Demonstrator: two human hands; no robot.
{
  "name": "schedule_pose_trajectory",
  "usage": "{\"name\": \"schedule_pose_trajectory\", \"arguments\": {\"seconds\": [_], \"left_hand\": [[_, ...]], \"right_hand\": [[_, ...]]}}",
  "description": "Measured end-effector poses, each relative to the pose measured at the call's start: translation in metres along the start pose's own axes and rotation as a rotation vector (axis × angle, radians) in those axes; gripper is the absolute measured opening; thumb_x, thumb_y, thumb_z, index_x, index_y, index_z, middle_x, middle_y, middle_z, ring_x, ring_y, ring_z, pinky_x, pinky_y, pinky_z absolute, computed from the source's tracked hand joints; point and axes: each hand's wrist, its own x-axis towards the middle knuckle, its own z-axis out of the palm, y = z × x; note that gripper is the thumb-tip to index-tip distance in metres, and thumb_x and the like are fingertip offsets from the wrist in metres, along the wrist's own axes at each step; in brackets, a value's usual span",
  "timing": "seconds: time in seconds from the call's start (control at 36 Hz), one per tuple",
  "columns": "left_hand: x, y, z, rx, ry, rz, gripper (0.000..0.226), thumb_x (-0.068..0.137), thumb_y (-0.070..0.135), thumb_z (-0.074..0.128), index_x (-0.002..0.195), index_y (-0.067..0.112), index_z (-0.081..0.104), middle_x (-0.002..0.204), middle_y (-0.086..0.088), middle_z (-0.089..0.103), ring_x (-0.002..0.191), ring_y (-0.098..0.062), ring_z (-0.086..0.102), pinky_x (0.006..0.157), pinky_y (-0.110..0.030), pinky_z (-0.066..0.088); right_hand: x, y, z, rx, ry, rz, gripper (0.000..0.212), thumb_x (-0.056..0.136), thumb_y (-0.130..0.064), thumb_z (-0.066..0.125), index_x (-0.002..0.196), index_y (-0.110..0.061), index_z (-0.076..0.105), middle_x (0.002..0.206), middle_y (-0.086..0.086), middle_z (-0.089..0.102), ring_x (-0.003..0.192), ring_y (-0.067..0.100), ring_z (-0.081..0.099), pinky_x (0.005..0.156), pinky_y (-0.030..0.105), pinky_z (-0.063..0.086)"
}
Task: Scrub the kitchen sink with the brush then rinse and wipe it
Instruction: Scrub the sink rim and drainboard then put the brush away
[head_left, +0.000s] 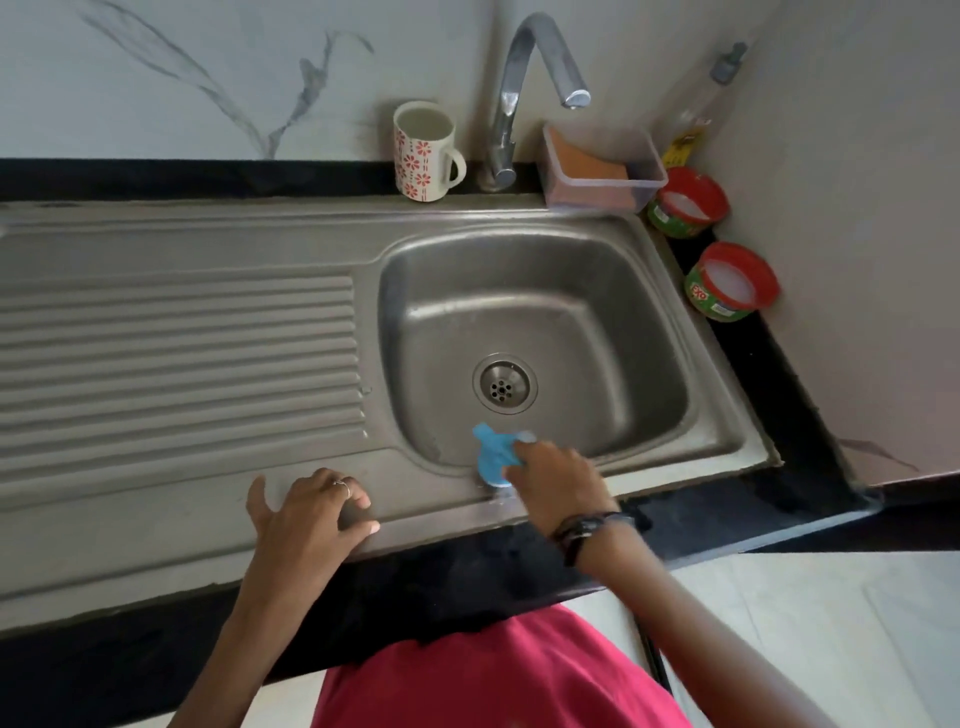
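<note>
Blue cloth (494, 453) bunched on near rim of steel sink (535, 322), hanging slightly into basin, gripped by right hand (558, 480) with fingers curled round it. Left hand (306, 512) resting on sink's front edge beside ribbed drainboard (176, 364), fingers spread and loosely bent, holding nothing. Farther back: tap (524, 93), flowered mug (423, 150).

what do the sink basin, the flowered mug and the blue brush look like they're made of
Sink basin: likely stainless steel, brushed grey with soft reflections. Flowered mug: probably glazed ceramic, glossy white with red print. Blue brush, held by the right hand: seemingly plastic, though blurred.
</note>
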Motion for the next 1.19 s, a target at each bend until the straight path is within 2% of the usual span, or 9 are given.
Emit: {"name": "schedule_pose_trajectory", "arguments": {"seconds": [0.11,0.25,0.36,0.5,0.64,0.83,0.97,1.06,1.19], "left_hand": [[0.001,-0.001,-0.001,0.035,-0.020,0.022,0.033,0.082,0.046,0.062,0.113,0.033,0.059,0.121,0.017,0.050,0.119,-0.005,0.046,0.107,-0.044,-0.006],[-0.001,-0.011,0.002,-0.013,0.000,0.018,0.045,0.079,0.046,0.066,0.121,0.032,0.057,0.129,0.017,0.048,0.122,-0.007,0.046,0.108,-0.049,-0.008],[-0.004,-0.012,0.005,-0.025,0.003,0.017,0.043,0.079,0.046,0.065,0.120,0.032,0.059,0.132,0.016,0.046,0.124,-0.005,0.045,0.108,-0.050,-0.008],[-0.004,-0.008,0.000,0.015,-0.024,0.001,0.047,0.082,0.050,0.060,0.126,0.034,0.051,0.133,0.019,0.042,0.125,-0.004,0.041,0.110,-0.051,-0.007],[-0.002,-0.004,-0.003,0.035,-0.042,-0.073,0.078,0.081,0.054,0.059,0.145,0.028,0.022,0.140,0.014,0.039,0.130,-0.007,0.037,0.111,-0.052,-0.004],[0.000,-0.002,-0.005,0.044,-0.069,-0.077,0.082,0.081,0.054,0.059,0.147,0.029,0.016,0.141,0.013,0.037,0.131,-0.009,0.037,0.111,-0.052,-0.002],[0.002,0.000,-0.008,0.093,-0.104,-0.076,0.083,0.082,0.054,0.057,0.147,0.030,0.012,0.140,0.014,0.037,0.132,-0.008,0.036,0.112,-0.053,0.000],[0.003,0.001,-0.011,0.106,-0.118,-0.072,0.085,0.082,0.054,0.058,0.148,0.028,0.011,0.142,0.013,0.035,0.133,-0.009,0.034,0.111,-0.054,0.000],[0.004,0.001,-0.012,0.095,-0.133,-0.076,0.088,0.082,0.053,0.059,0.148,0.026,0.009,0.143,0.011,0.036,0.134,-0.012,0.033,0.110,-0.055,-0.002]], "right_hand": [[0.003,-0.033,0.010,-0.011,0.000,-0.097,0.032,0.095,-0.018,0.039,0.125,-0.019,0.048,0.114,0.012,0.061,0.105,0.032,0.058,0.080,0.035,0.046],[0.004,0.018,-0.012,0.023,-0.042,-0.003,0.036,0.096,-0.026,0.040,0.131,-0.022,0.050,0.120,0.015,0.060,0.111,0.035,0.056,0.086,0.036,0.043],[-0.004,0.041,-0.026,0.087,-0.010,0.062,0.033,0.094,-0.025,0.044,0.125,-0.022,0.056,0.097,0.014,0.060,0.101,0.034,0.059,0.077,0.034,0.042],[0.015,-0.021,0.003,0.093,-0.102,-0.120,0.032,0.095,-0.026,0.042,0.122,-0.017,0.056,0.121,0.013,0.059,0.109,0.034,0.056,0.086,0.035,0.044],[0.033,-0.047,0.007,0.167,-0.081,-0.209,0.031,0.095,-0.025,0.041,0.121,-0.017,0.055,0.108,0.016,0.062,0.100,0.034,0.058,0.075,0.034,0.042],[0.007,0.052,-0.016,0.275,-0.075,-0.165,0.034,0.094,-0.027,0.050,0.128,-0.028,0.055,0.070,-0.011,0.056,0.057,0.003,0.047,0.062,0.025,0.039],[-0.004,0.066,-0.014,0.338,-0.022,-0.142,0.034,0.093,-0.030,0.053,0.126,-0.026,0.057,0.053,-0.009,0.043,0.049,0.008,0.042,0.061,0.028,0.039],[-0.005,0.033,-0.005,0.341,-0.052,-0.219,0.034,0.094,-0.026,0.051,0.127,-0.025,0.056,0.061,-0.006,0.046,0.061,0.014,0.046,0.063,0.026,0.036],[-0.018,-0.015,0.018,0.255,-0.102,-0.283,0.038,0.096,-0.033,0.043,0.133,-0.031,0.047,0.107,0.013,0.063,0.098,0.031,0.057,0.085,0.035,0.043]]}}
